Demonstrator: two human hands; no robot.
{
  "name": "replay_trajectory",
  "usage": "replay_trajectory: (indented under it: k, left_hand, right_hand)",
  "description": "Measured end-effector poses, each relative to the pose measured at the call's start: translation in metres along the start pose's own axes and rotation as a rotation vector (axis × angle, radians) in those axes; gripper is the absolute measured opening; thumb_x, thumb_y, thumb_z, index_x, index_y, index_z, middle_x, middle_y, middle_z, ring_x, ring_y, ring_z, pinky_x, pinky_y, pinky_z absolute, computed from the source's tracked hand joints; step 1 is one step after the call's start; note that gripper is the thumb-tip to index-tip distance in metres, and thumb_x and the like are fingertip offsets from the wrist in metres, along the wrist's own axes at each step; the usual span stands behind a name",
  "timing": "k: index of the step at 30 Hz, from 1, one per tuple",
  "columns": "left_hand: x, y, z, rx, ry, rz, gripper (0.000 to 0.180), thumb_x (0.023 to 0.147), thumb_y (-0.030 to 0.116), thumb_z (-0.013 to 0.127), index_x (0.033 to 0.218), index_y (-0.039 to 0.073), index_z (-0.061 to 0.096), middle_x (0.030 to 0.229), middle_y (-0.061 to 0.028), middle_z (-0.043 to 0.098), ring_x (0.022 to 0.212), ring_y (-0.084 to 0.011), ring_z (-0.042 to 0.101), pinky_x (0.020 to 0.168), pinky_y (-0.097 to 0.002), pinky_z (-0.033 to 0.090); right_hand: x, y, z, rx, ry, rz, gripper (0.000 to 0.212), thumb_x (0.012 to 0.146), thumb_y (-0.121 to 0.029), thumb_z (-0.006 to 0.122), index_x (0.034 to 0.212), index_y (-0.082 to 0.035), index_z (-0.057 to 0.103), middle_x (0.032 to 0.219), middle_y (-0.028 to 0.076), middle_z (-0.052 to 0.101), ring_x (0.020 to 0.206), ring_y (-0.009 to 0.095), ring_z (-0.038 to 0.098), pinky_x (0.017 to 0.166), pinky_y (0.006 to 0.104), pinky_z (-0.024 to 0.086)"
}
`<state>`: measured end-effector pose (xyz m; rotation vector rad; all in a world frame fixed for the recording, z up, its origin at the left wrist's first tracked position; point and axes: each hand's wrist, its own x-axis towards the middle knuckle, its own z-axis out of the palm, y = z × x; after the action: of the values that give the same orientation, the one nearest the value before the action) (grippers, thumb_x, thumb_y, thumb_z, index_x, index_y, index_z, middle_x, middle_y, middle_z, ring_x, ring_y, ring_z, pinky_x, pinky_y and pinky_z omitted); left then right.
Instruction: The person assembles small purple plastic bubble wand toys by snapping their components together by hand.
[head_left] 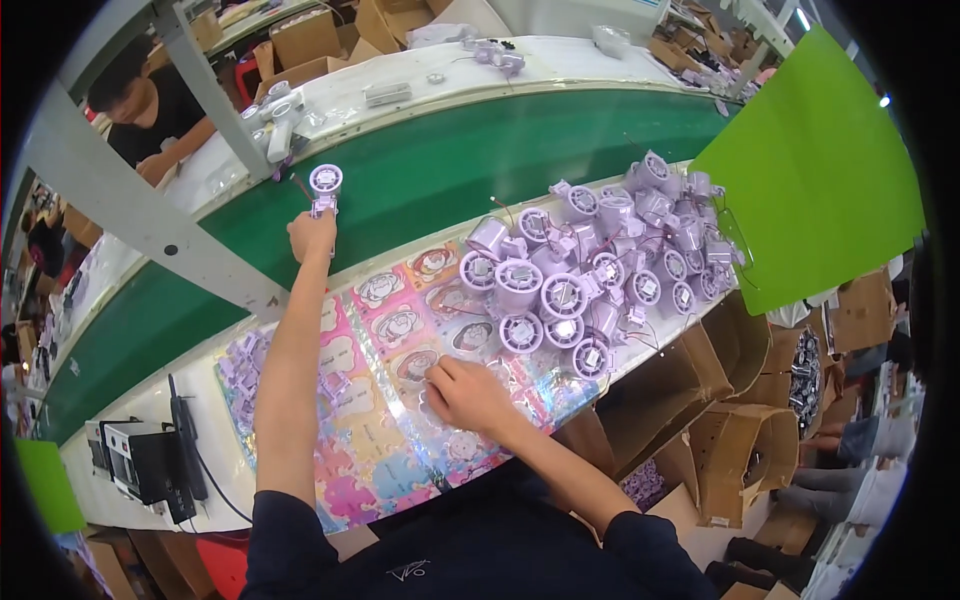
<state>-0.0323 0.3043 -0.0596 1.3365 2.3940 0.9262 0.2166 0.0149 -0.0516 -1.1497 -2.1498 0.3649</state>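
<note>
My left hand (312, 236) is stretched out over the green conveyor belt (480, 150) and grips a small lilac handheld fan (325, 186) by its handle, head pointing away from me. My right hand (468, 393) rests on the colourful cartoon sticker sheets (390, 330) that cover the white bench. Its fingers are curled on the sheet; whether they pinch a sticker is hidden. Just beyond that hand lies a heap of several lilac fan heads with wires (590, 260).
A grey metal frame post (140, 215) slants across the left. A black tool and a grey box (150, 462) sit at the bench's near left. A green board (820, 170) stands at right, open cardboard boxes (740, 440) below. Another person (150, 100) works across the belt.
</note>
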Motion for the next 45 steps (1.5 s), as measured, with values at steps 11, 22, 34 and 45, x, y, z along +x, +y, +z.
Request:
replay_trajectory:
  k: [11, 22, 34, 45]
  left_hand:
    - [-0.001, -0.005, -0.01, -0.204, -0.285, -0.05, 0.043, 0.082, 0.04, 0.075, 0.102, 0.003, 0.078, 0.104, -0.0207, 0.076, 0.105, -0.0365, 0.073, 0.091, -0.046, 0.054]
    - [-0.139, 0.017, -0.1, -0.749, -0.581, 0.198, 0.034, 0.085, 0.016, 0.08, 0.108, -0.008, 0.072, 0.095, -0.0119, 0.077, 0.084, -0.0152, 0.07, 0.076, -0.0295, 0.054]
    - [-0.193, -0.214, -0.263, -0.627, 0.22, -0.148, 0.021, 0.091, 0.007, 0.074, 0.107, -0.008, 0.074, 0.089, -0.0023, 0.073, 0.077, -0.0056, 0.061, 0.069, -0.0222, 0.045]
    - [-0.146, -0.282, -0.234, 0.034, 0.389, -0.293, 0.051, 0.082, 0.044, 0.074, 0.111, 0.002, 0.077, 0.098, -0.0222, 0.072, 0.093, -0.0384, 0.07, 0.088, -0.0445, 0.052]
  right_hand:
    - [0.005, -0.005, -0.003, -0.025, 0.001, 0.004, 0.015, 0.087, -0.014, 0.068, 0.091, -0.004, 0.058, 0.086, 0.013, 0.059, 0.072, 0.033, 0.065, 0.065, 0.0431, 0.054]
    - [-0.002, 0.002, 0.001, -0.006, 0.022, 0.031, 0.012, 0.084, -0.01, 0.069, 0.09, -0.005, 0.061, 0.084, 0.011, 0.059, 0.07, 0.032, 0.065, 0.062, 0.0423, 0.053]
    - [0.004, -0.005, 0.0, 0.029, -0.019, 0.063, 0.013, 0.085, -0.01, 0.072, 0.094, -0.005, 0.064, 0.087, 0.012, 0.063, 0.072, 0.033, 0.066, 0.062, 0.0433, 0.053]
    - [0.001, -0.006, 0.002, -0.009, 0.017, 0.034, 0.011, 0.087, -0.01, 0.072, 0.094, -0.006, 0.064, 0.085, 0.011, 0.062, 0.07, 0.032, 0.066, 0.061, 0.042, 0.052]
